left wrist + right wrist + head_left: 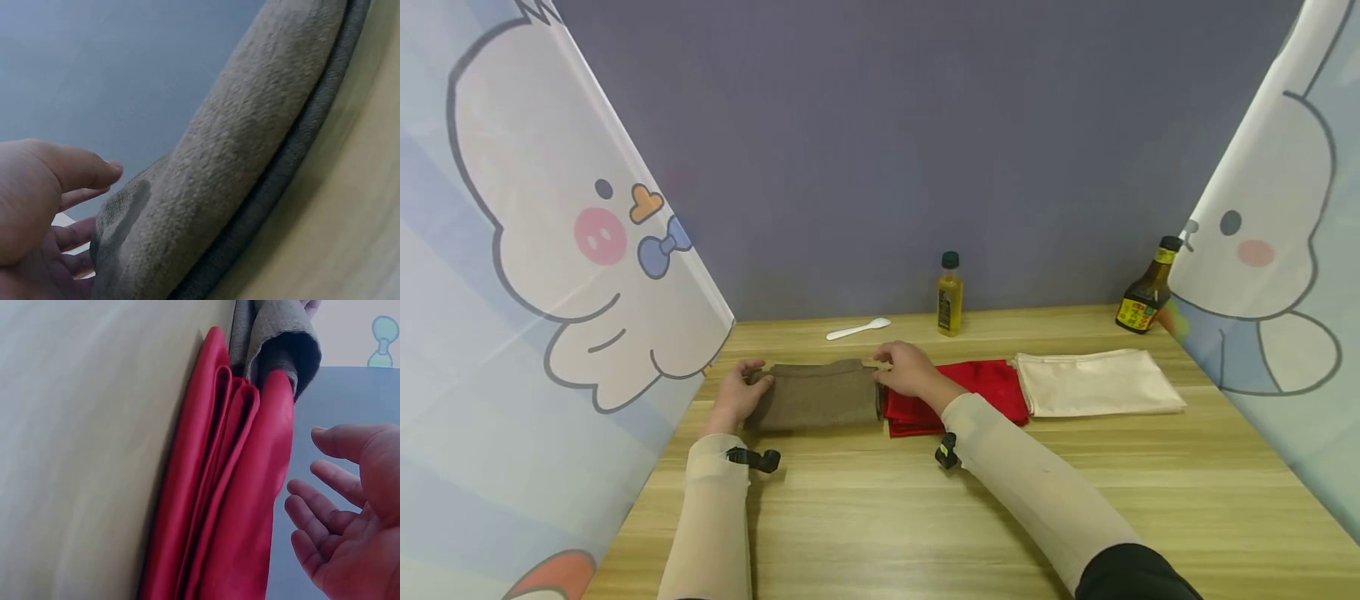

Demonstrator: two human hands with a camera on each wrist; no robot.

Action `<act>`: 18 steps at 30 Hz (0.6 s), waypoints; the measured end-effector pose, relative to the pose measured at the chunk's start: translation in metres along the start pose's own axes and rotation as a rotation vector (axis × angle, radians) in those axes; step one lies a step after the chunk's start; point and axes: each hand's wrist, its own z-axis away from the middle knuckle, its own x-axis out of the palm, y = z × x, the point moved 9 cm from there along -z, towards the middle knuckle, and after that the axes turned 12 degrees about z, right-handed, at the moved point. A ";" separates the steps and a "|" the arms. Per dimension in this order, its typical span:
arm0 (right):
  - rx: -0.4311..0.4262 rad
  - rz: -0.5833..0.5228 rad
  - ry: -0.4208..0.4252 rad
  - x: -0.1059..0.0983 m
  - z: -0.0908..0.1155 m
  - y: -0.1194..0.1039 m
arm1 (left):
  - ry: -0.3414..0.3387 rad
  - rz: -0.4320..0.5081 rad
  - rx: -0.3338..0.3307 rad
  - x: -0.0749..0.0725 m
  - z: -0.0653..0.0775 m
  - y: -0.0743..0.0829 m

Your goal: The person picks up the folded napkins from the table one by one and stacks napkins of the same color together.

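Note:
A folded brown cloth lies on the wooden table. My left hand is at its left end. In the left wrist view the fingers are relaxed and touch the end of the brown cloth, with the thumb held out above it. My right hand hovers at the cloth's far right corner, over a folded red cloth. In the right wrist view that right hand is loosely spread and holds nothing, beside the red cloth and the brown cloth.
A folded cream cloth lies right of the red one. At the back stand a small oil bottle and a dark sauce bottle, with a white spoon lying near them. Cartoon-printed curtains hang on both sides.

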 end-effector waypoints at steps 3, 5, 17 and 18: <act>-0.017 -0.010 0.021 -0.004 0.007 0.003 | 0.010 -0.011 0.032 0.002 0.003 0.004; -0.029 -0.006 0.043 -0.008 0.011 0.005 | 0.015 -0.030 0.052 0.003 0.005 0.006; -0.028 -0.034 0.082 -0.037 0.050 0.031 | 0.002 -0.214 0.158 0.011 0.022 0.034; -0.027 -0.033 0.086 -0.040 0.054 0.034 | 0.004 -0.219 0.176 0.012 0.024 0.038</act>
